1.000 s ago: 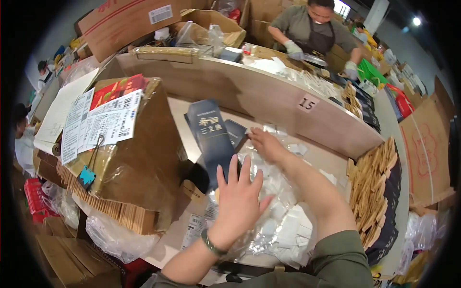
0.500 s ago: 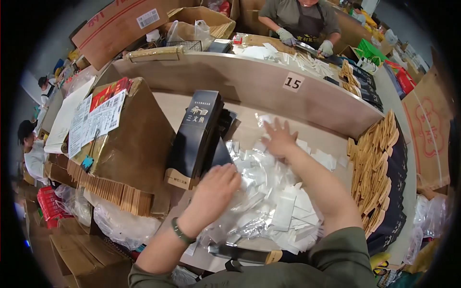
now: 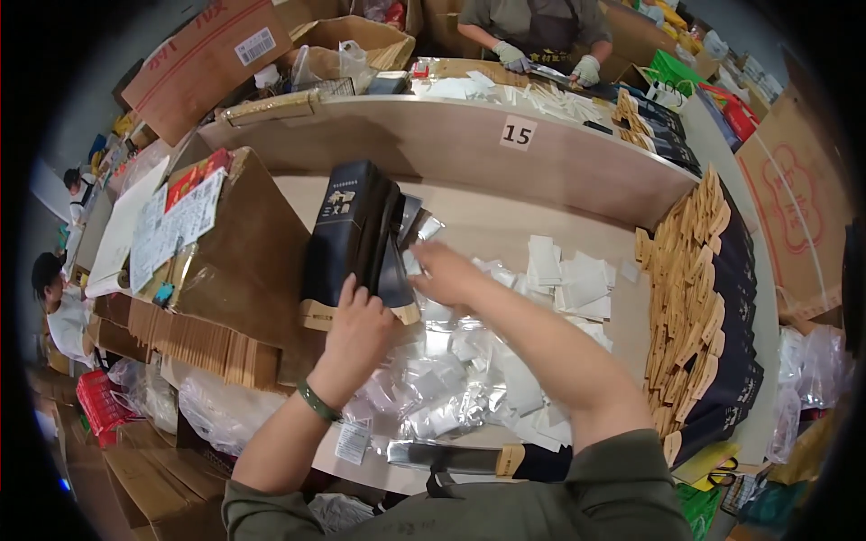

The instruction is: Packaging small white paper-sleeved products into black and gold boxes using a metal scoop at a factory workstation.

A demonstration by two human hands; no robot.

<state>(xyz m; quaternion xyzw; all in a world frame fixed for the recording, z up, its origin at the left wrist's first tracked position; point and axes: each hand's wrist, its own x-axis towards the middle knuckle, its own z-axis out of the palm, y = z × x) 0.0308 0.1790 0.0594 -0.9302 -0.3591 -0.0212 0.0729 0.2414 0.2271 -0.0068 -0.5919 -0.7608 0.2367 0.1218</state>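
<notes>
A stack of long black printed packages (image 3: 347, 212) with tan lower ends stands left of centre, leaning against a brown carton. My left hand (image 3: 354, 329) lies at the stack's near end, fingers stretched out and touching the dark surface. My right hand (image 3: 442, 273) is at the stack's right side, its fingers bent around a small white packet (image 3: 412, 262), partly hidden by them. Below and right of both hands spreads a loose heap of clear and silvery plastic sachets (image 3: 460, 361). Flat white packets (image 3: 582, 284) lie on the far right part of the heap.
At left stands the brown carton (image 3: 257, 243) with papers on top. Along the right edge runs a row of dark packages with tan ends (image 3: 681, 307). A low partition (image 3: 433, 135) closes the far side; beyond it a gloved person works. Another dark package (image 3: 451, 455) lies along the near edge.
My right hand has moved left and nearer, from the far white packets to the black stack. My left hand has shifted left, its fingers now stretched out on the stack. The view has shifted.
</notes>
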